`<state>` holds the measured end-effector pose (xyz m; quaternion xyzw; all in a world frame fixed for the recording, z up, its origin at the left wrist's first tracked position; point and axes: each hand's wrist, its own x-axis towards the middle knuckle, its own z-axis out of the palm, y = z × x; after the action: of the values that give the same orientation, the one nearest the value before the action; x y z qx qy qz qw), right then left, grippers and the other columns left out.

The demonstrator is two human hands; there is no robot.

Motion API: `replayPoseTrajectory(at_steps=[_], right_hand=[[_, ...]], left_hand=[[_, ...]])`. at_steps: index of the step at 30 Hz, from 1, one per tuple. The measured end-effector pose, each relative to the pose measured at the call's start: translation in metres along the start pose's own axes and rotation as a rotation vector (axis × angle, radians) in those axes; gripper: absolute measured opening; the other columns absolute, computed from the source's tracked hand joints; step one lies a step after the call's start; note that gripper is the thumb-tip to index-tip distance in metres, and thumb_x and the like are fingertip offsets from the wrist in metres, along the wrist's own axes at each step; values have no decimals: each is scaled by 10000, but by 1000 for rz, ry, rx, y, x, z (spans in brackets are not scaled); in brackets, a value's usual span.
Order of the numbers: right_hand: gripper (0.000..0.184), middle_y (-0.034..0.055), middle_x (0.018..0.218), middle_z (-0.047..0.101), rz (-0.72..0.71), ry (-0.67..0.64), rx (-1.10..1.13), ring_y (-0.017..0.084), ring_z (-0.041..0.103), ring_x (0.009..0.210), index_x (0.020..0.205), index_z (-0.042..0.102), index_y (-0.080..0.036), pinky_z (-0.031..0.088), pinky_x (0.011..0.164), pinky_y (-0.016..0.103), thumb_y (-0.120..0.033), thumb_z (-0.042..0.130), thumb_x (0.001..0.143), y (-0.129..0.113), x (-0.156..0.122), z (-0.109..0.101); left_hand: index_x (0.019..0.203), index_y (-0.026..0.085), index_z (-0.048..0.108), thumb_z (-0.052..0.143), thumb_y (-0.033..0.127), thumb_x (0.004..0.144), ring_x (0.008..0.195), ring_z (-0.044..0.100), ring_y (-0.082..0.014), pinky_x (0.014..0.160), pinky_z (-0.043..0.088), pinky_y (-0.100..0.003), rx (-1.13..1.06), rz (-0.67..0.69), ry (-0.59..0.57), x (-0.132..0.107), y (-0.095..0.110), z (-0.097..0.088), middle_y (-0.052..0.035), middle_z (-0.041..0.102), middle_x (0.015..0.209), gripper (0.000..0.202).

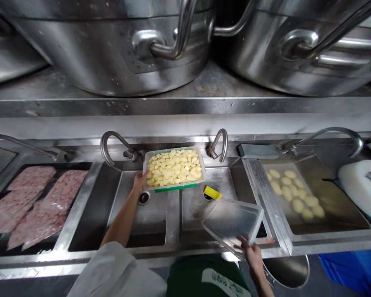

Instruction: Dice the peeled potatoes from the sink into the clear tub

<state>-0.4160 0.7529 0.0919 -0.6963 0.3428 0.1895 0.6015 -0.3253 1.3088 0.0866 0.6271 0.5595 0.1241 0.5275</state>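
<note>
My left hand [140, 181] grips the near left corner of a clear tub of cut potato pieces [174, 167]. The tub rests on a green crate over the divider of the double sink [173, 206], between two taps. Down at the near right, my right hand [252, 256] has its fingers closed on the edge of an empty clear plastic container [233, 220], tilted above the right sink basin. A yellow sponge [212, 192] lies by that basin's drain.
A left basin holds bagged pink meat [34, 206]. A right basin holds whole peeled potatoes in water [293, 194]. A white cutting board [363, 187] sits far right. Large steel pots [117, 45] stand on the shelf above. A steel bowl [289, 272] is below the counter.
</note>
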Motion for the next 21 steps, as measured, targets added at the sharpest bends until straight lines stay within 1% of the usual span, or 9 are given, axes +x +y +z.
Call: replayPoseTrajectory(at_steps=[2,5,8,11,12,13,14,17,21], right_hand=[[433,129,986,753,3,3,10,281,715,662,770,742,-150,546,591,338,-490,738,501,0,-3,0],[402,135,1044,746,-2,14,36,269,710,633,749,739,-158,550,578,340,-462,733,486,3,-5,-1],[415,142,1036,746,10,40,56,274,713,626,753,734,-156,552,571,346,-463,742,474,7,-5,0],[467,140,948,757,26,43,83,300,719,640,788,721,-150,547,546,349,-491,758,472,11,-6,3],[484,137,931,758,26,45,90,303,720,639,800,717,-148,546,542,348,-502,761,474,13,-7,3],[503,135,921,760,24,47,99,305,721,640,819,713,-147,548,546,349,-513,765,479,15,-8,3],[525,132,915,761,23,50,112,306,723,644,845,709,-148,552,556,353,-524,769,483,18,-9,2],[613,135,948,763,21,56,173,322,736,712,958,698,-157,574,618,378,-559,783,503,32,-15,-5],[701,148,1027,754,34,96,293,349,738,834,1104,663,-153,590,707,408,-570,789,554,60,-30,-18]], left_hand=[[1016,149,579,772,357,739,927,650,-237,806,530,-347,88,112,55,-1,5,-7,-48,670,890,396],[1044,128,563,702,338,779,1133,559,-322,996,440,-490,265,466,199,-12,19,-7,-130,639,1069,365],[1051,119,576,508,249,889,1208,521,-302,1082,380,-498,313,748,133,-50,32,29,-157,617,1148,218],[973,200,638,494,203,893,1020,631,-216,984,495,-368,323,922,-182,-117,31,106,-72,678,1017,165],[962,228,664,498,188,888,996,646,-209,965,512,-352,336,992,-341,-141,30,137,-63,688,1013,186],[1042,240,677,475,173,902,1053,635,-232,989,504,-374,387,1103,-623,-164,28,169,-93,678,1091,255],[1085,272,687,493,161,892,1084,631,-236,998,504,-354,399,1151,-744,-185,29,202,-89,676,1133,295],[1346,232,575,508,120,879,1304,519,-282,1108,423,-361,446,1148,-824,-218,41,288,-115,562,1389,484],[1544,109,279,551,185,896,1477,278,-322,1177,322,-449,577,970,-755,-204,69,362,-186,282,1592,707]])
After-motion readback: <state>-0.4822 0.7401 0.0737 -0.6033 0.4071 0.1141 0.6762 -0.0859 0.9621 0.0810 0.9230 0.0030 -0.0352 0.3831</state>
